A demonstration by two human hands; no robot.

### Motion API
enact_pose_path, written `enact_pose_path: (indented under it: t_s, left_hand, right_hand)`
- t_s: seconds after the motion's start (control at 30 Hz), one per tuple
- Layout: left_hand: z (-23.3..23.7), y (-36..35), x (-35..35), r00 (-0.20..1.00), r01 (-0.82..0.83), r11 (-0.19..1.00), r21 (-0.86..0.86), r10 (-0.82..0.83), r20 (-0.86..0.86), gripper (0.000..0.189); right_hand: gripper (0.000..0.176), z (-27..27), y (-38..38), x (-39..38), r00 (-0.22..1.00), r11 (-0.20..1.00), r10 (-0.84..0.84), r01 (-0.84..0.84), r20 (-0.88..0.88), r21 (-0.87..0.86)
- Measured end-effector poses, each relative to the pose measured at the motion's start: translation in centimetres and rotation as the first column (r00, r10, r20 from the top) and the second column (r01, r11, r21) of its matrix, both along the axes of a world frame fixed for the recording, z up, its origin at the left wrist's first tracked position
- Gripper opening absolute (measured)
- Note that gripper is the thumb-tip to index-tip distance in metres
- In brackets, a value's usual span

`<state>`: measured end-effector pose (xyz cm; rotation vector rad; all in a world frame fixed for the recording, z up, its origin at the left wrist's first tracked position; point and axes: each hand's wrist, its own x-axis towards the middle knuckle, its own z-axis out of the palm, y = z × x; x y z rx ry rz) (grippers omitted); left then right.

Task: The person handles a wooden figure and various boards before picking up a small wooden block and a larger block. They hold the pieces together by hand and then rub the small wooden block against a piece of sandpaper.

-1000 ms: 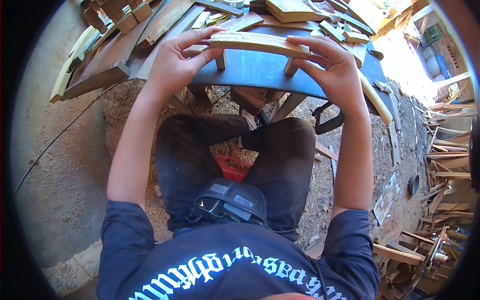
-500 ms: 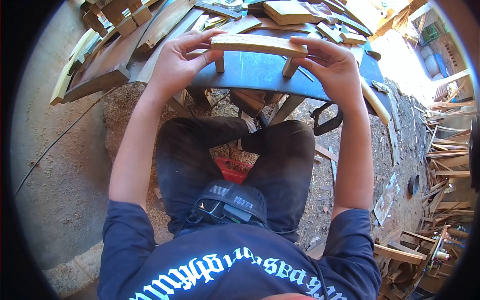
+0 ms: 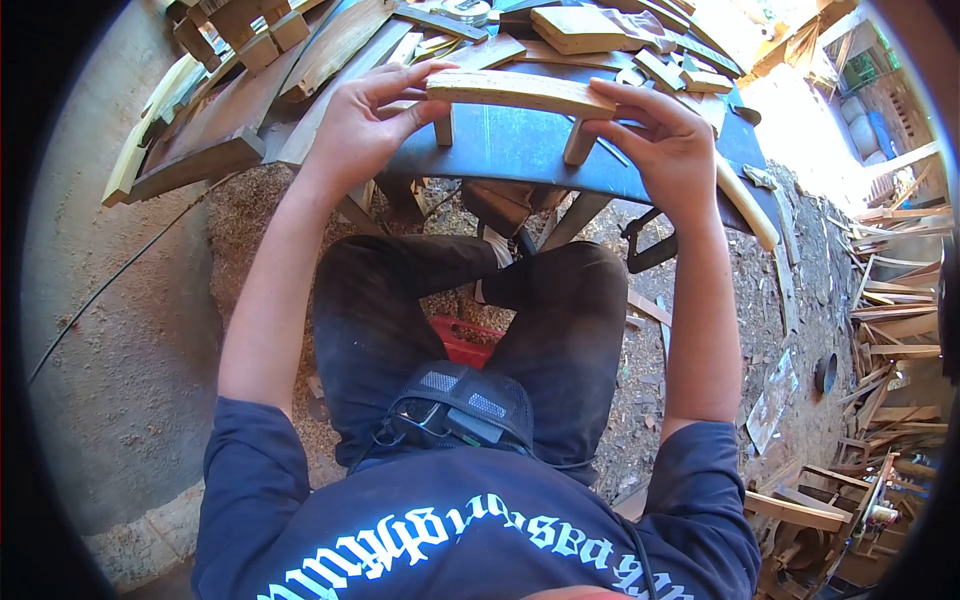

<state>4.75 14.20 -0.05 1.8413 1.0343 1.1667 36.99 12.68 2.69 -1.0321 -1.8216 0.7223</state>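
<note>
A pale wooden bar point(image 3: 520, 90) lies across two short upright wood pieces on the blue tabletop point(image 3: 500, 145). My left hand point(image 3: 375, 115) grips the bar's left end between thumb and fingers. At its right end, my right hand point(image 3: 645, 125) pinches it the same way. The left upright piece point(image 3: 444, 130) stands just beside my left fingertips, and the right upright piece point(image 3: 579, 142) stands below my right thumb. My fingers partly hide both ends of the bar.
Wood offcuts point(image 3: 575, 30) are piled behind the bar. Long boards point(image 3: 200, 165) extend at the left. A rounded wooden handle point(image 3: 748, 205) and a black clamp point(image 3: 650, 250) are at the right edge. Wood scraps point(image 3: 905, 350) lie at far right.
The bar and both hands appear almost in the same place, with only a very slight shift in the view.
</note>
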Motion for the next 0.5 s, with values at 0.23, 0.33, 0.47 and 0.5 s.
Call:
enact_pose_path:
  t_s: [0.23,0.33,0.47,0.5]
  left_hand:
    - [-0.01,0.04,-0.16,1.000,0.003,1.000,0.029,-0.002,-0.027,0.044]
    - [0.08,-0.04,-0.13,0.999,0.006,1.000,0.027,-0.005,-0.041,0.045]
    - [0.37,-0.27,0.27,1.000,0.012,1.000,-0.017,-0.012,-0.015,0.047]
    - [0.43,-0.39,0.33,1.000,0.017,1.000,-0.016,-0.017,-0.012,0.047]
  right_hand:
    - [0.037,0.29,-0.12,-0.29,0.999,0.999,-0.026,0.026,0.020,0.020]
    - [0.036,0.37,-0.48,-0.35,1.000,1.000,-0.009,0.008,-0.018,-0.010]
    - [0.035,0.13,-0.31,0.10,0.996,0.997,0.019,-0.025,-0.084,-0.072]
    - [0.035,0.16,-0.27,0.16,0.998,0.997,0.010,-0.015,-0.061,-0.072]
